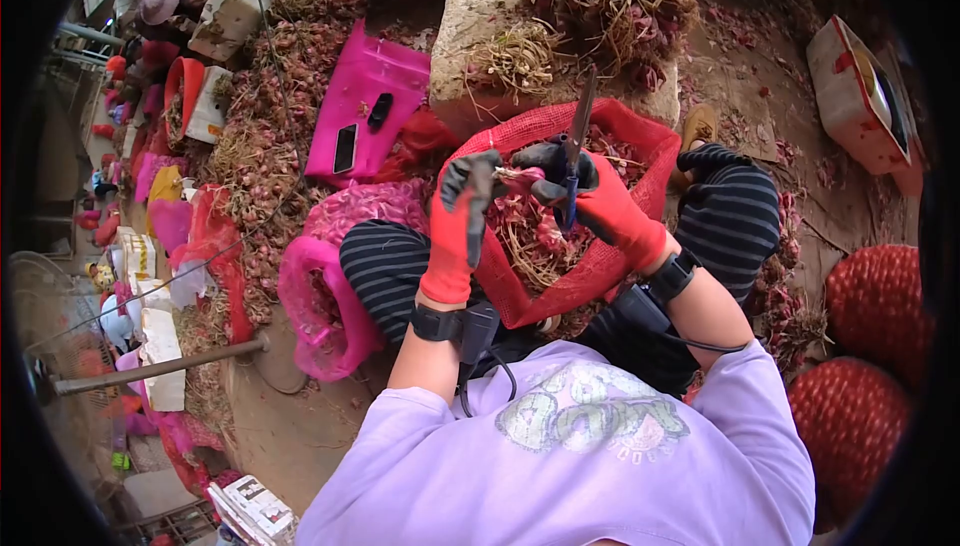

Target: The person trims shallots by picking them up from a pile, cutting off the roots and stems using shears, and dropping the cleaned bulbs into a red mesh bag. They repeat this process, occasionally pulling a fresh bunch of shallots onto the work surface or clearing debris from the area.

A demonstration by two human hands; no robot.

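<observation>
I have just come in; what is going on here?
A person sits with an open red mesh bag between the legs. The gloved left hand holds a pinkish bulb; the gloved right hand grips scissors, blades pointing away from the body. Pinkish pieces and dry stalks lie inside the bag.

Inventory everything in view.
Scissors: one, blue-handled, centre
Bulb: one, pink, beside scissors
Open sack: one, red, centre
Bag: one, pink, left
Sheet: one, magenta, upper left
Phone: one, black, on sheet
Block: one, pale, top centre
Stalks: uncounted, tan, on block
Full sacks: two, red, right edge
Bulb heap: uncounted, pinkish, left
Clutter: uncountable, mixed, far left
Shirt: one, lilac, bottom
Trousers: one, dark striped, centre
Left hand: one, red-grey glove, on bulb
Right hand: one, red-grey glove, around scissors
</observation>
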